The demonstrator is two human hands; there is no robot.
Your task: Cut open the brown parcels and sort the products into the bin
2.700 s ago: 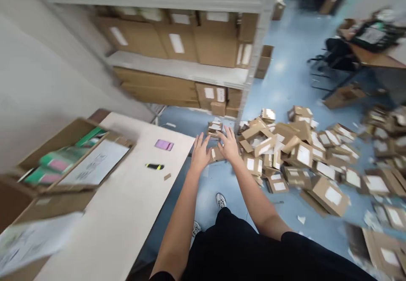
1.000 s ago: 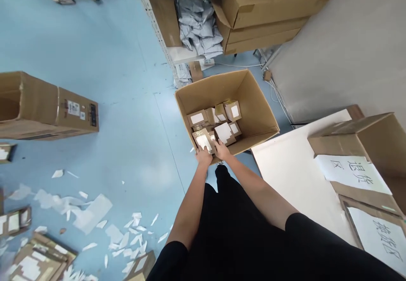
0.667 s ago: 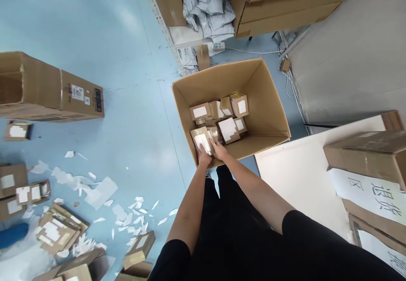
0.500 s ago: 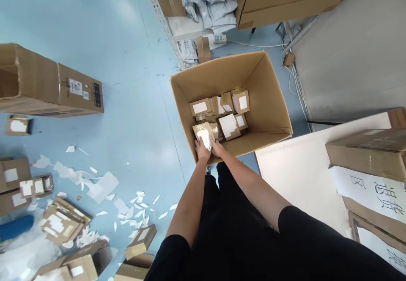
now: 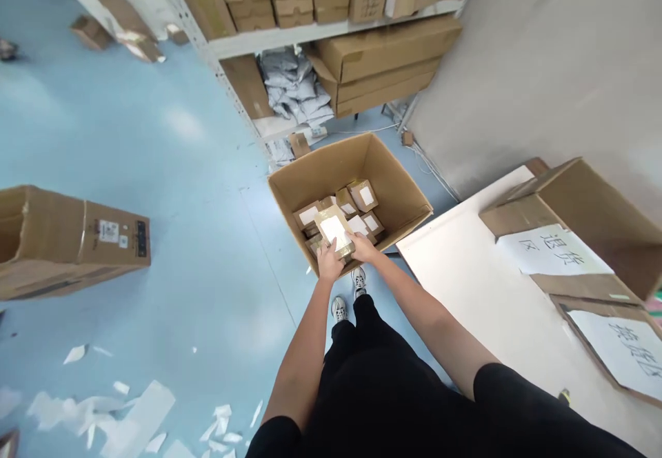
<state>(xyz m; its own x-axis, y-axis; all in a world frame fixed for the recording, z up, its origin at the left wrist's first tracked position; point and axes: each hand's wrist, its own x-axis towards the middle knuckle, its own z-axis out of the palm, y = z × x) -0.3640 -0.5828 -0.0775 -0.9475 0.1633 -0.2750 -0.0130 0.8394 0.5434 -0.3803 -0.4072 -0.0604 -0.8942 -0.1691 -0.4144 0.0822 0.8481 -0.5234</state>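
Between my two hands is a small cardboard box (image 5: 334, 227) with a white label on its upper face. My left hand (image 5: 329, 261) grips its near left edge, while my right hand (image 5: 363, 247) closes on its right side. Below and around it stands a large open carton (image 5: 398, 203), its flaps absent from view. Inside lie several more small boxes, among them a labelled one (image 5: 363, 196) toward the back. The held box and my hands hide some of them.
A shelf (image 5: 331, 30) with cartons and grey mailer bags (image 5: 294, 85) stands ahead. To my right is a white table (image 5: 445, 265) bearing open cartons with paper signs (image 5: 556, 251). A tall carton (image 5: 114, 237) stands left; paper scraps (image 5: 139, 416) litter the floor.
Both hands have lifted the small box up from among the others in the large carton. The camera view has tilted up, bringing more of the shelf into sight.
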